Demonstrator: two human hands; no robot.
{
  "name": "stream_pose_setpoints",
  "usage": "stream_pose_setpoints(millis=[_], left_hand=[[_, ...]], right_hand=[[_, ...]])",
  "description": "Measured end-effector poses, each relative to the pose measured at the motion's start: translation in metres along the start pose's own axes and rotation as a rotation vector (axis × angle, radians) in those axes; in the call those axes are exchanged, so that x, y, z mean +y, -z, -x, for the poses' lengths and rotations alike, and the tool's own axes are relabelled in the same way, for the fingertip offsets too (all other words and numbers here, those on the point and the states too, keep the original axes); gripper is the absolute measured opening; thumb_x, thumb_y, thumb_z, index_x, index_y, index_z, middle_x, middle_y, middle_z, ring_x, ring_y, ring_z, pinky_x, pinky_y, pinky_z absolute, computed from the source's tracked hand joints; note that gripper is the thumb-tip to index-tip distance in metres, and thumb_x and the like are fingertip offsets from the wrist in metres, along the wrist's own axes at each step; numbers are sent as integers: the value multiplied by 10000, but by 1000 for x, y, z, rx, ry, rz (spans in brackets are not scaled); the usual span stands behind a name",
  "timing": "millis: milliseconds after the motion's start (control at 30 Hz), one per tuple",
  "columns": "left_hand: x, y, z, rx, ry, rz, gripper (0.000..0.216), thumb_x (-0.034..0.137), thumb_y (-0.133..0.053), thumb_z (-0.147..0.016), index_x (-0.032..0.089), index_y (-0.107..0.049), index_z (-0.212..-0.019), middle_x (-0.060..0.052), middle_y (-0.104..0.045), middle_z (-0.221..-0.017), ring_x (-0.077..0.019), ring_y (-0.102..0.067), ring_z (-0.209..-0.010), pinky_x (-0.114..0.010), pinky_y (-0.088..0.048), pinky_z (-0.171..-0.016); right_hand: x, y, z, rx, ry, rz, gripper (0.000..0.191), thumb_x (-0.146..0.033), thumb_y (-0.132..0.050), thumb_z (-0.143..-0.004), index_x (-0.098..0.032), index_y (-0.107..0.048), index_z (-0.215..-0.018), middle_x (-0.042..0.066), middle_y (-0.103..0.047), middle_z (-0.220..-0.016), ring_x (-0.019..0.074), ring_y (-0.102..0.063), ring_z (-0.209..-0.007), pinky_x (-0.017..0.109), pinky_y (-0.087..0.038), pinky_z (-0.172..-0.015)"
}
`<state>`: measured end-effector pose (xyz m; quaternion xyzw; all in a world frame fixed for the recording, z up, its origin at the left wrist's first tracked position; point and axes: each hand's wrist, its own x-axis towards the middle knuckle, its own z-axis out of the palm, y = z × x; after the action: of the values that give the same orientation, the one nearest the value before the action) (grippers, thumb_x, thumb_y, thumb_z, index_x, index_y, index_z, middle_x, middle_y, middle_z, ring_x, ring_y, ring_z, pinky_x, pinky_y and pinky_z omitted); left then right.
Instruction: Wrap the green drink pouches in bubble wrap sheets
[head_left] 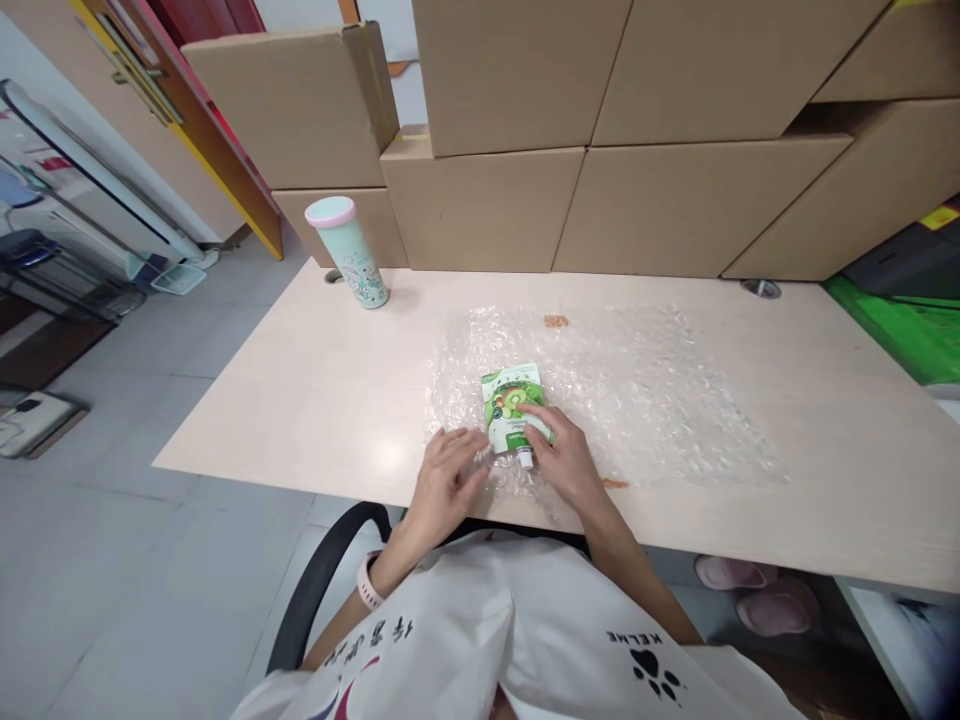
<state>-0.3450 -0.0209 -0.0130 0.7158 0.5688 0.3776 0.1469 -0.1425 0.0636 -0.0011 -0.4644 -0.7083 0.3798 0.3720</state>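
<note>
A green and white spouted pouch (pixel 514 405) with kiwi fruit printed on it lies on a sheet of bubble wrap (pixel 637 390). Its white cap points toward me. My right hand (pixel 561 450) has thumb and forefinger on the pouch's lower right part; the remaining fingers are mostly hidden beneath. Just left of the pouch, my left hand (pixel 450 475) rests over the near left edge of the bubble wrap, its fingers extended and holding nothing. Whether its fingertips touch the wrap is hard to make out.
The pale desk (pixel 315 400) is backed by stacked cardboard boxes (pixel 487 210). A mint tumbler (pixel 349 255) with a pink rim stands at the back left. Toward the right edge are a green object (pixel 892 325) and a dark machine (pixel 915 255). A black chair armrest (pixel 315 580) curves below the left side.
</note>
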Motion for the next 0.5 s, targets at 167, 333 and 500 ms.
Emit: stream_pose_setpoints(millis=[167, 333, 500], left_hand=[[-26, 25, 10, 384, 185, 16, 402, 394, -610, -948, 302, -559, -1337, -74, -649, -1270, -295, -658, -1130, -539, -538, -1028], [-38, 33, 12, 336, 257, 49, 446, 396, -617, -946, 314, -511, -1372, 22, -688, -805, -135, -636, -507, -344, -618, -611], [-34, 30, 8, 285, 148, 97, 499, 375, -636, -936, 316, -476, -1405, 41, -649, -714, -116, -594, -414, -279, -560, -456]], right_hand=[[-9, -18, 10, -45, -121, -218, 326, -419, -526, -962, -307, -613, -1256, 28, -687, -1227, 259, -688, -1050, 420, -605, -811], [-15, -46, 21, -122, 21, -62, 296, -315, -490, -983, -332, -608, -1255, 26, -694, -1168, 239, -684, -1069, 409, -601, -860], [-12, -52, 24, -125, 183, 242, 438, -285, -401, -1015, -387, -467, -1436, 36, -676, -1145, 253, -677, -1064, 429, -594, -836]])
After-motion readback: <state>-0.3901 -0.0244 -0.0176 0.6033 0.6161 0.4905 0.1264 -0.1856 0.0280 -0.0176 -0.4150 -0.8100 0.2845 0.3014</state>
